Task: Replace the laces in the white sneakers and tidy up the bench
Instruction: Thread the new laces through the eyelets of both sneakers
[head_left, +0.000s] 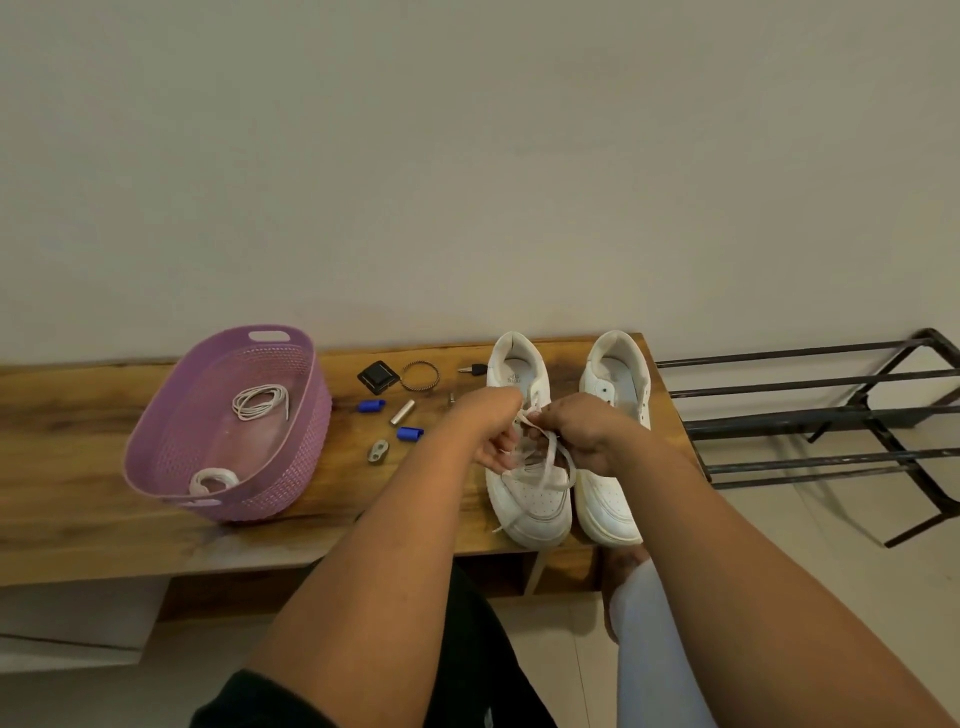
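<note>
Two white sneakers stand side by side at the right end of the wooden bench (78, 467), toes toward me. Over the left sneaker (530, 499) my left hand (488, 426) and my right hand (582, 431) each pinch a strand of its white lace (550, 457), which loops down over the tongue and vamp. One lace end trails off the toe toward the bench edge. The right sneaker (613, 467) shows no lace in its eyelets and is partly hidden by my right hand.
A purple basket (171, 447) on the bench holds two coiled white laces (260, 401). Between basket and shoes lie a black square item (377, 376), a cord ring (420, 375), a key (471, 369), two blue clips (371, 406), a metal cylinder (402, 412). A black metal rack (831, 415) stands right.
</note>
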